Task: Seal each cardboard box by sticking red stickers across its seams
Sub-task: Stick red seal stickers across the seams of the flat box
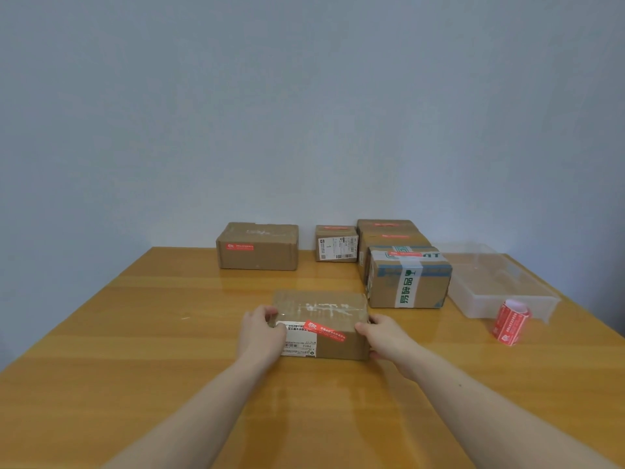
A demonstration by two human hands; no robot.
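The cardboard box (321,324) in hand sits at the middle of the desk (135,333), its long axis running left to right, gripped at each short end: the left hand (262,330) curls its fingers (270,313) over the left end, the right hand (384,336) clasps the right end. A red sticker (324,330) already crosses its front top edge. The sticker roll (510,321) stands well off to the right beside a clear plastic bin (500,282), so the right hand is the nearer one for fetching the next sticker.
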